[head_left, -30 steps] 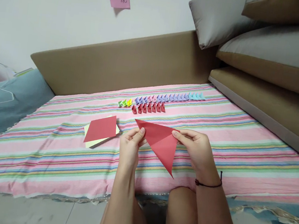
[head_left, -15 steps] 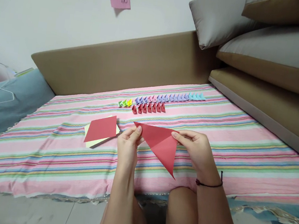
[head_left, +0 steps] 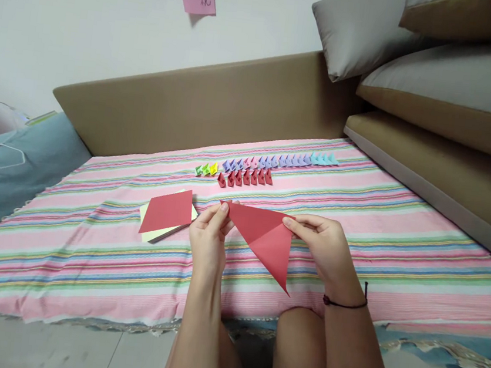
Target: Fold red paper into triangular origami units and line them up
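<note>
Both hands hold a red paper triangle in the air above the striped bedspread. My left hand pinches its left corner between thumb and fingers. Its top right corner is pinched by my right hand, which has a dark cord at the wrist. The triangle's long edge runs between the hands and its tip points down. To the left lies a stack of square paper sheets with a red sheet on top.
Two rows of small folded paper pieces, green, yellow, purple, pink, blue and red, lie farther back on the bedspread. A tan headboard stands behind, cushions are piled at right, and a blue cloth lies at left. My knees are below.
My left hand has slid a little to the left along the paper's top edge, toward its corner. The right hand has hardly moved.
</note>
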A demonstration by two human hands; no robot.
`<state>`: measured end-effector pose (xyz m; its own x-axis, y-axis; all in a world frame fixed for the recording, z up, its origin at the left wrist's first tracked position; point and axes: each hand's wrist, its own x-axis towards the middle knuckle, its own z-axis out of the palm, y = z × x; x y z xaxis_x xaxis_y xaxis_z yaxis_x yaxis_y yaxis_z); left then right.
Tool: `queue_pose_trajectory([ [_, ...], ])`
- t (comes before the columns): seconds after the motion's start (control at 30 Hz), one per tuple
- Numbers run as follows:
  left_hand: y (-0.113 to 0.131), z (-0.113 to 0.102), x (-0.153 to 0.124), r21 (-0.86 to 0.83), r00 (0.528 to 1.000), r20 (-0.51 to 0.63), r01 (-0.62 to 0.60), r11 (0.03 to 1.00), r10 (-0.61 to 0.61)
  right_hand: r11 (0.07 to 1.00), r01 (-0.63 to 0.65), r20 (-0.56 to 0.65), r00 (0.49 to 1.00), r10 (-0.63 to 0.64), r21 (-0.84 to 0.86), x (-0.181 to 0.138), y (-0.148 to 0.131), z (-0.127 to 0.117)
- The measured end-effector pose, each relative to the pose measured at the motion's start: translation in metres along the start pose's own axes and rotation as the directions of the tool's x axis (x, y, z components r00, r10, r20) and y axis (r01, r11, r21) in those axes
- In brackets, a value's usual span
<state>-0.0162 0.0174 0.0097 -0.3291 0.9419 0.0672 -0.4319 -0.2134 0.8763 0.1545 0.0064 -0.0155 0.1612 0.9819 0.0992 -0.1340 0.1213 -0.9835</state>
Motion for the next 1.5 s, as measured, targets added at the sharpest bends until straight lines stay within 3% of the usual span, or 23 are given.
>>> queue_pose_trajectory([
  [0.33, 0.0, -0.003, 0.002, -0.006, 0.999, -0.04, -0.019, 1.0, 0.019, 1.0, 0.002, 0.011, 1.0, -0.002, 0.009, 0.001, 0.002, -0.001],
  [0.67, -0.006, -0.01, 0.009, -0.017, 0.988, -0.154, -0.035, 0.999, 0.032, 0.999, -0.015, 0.043, 0.999, 0.013, 0.041, -0.001, -0.001, 0.005],
  [0.77, -0.004, -0.007, 0.007, -0.025, 0.996, -0.077, 0.035, 0.999, -0.037, 0.994, -0.019, -0.011, 1.0, 0.02, 0.103, -0.001, -0.001, 0.007],
  [0.83, -0.003, -0.004, 0.003, 0.048, 0.991, 0.066, 0.117, 0.992, -0.12, 0.989, -0.001, -0.08, 0.997, 0.013, 0.149, 0.0, 0.0, 0.008],
  [0.93, -0.005, 0.0, -0.003, 0.267, 0.892, 0.338, 0.215, 0.939, -0.301, 0.981, 0.039, -0.167, 0.986, -0.006, 0.192, 0.001, 0.001, 0.01],
  [1.0, -0.009, 0.002, -0.005, 0.368, 0.834, 0.406, 0.225, 0.902, -0.374, 0.975, 0.067, -0.212, 0.977, -0.022, 0.21, 0.001, 0.002, 0.011],
  [1.17, -0.013, 0.002, -0.004, 0.421, 0.86, 0.375, 0.174, 0.89, -0.346, 0.973, 0.107, -0.249, 0.967, -0.054, 0.206, 0.001, 0.005, 0.013],
  [1.33, -0.012, 0.003, -0.006, 0.419, 0.837, 0.414, 0.175, 0.891, -0.359, 0.969, 0.153, -0.304, 0.949, -0.088, 0.195, 0.003, 0.006, 0.013],
  [1.5, -0.014, 0.005, -0.006, 0.413, 0.853, 0.378, 0.191, 0.89, -0.359, 0.964, 0.157, -0.329, 0.941, -0.081, 0.212, 0.003, 0.006, 0.013],
])
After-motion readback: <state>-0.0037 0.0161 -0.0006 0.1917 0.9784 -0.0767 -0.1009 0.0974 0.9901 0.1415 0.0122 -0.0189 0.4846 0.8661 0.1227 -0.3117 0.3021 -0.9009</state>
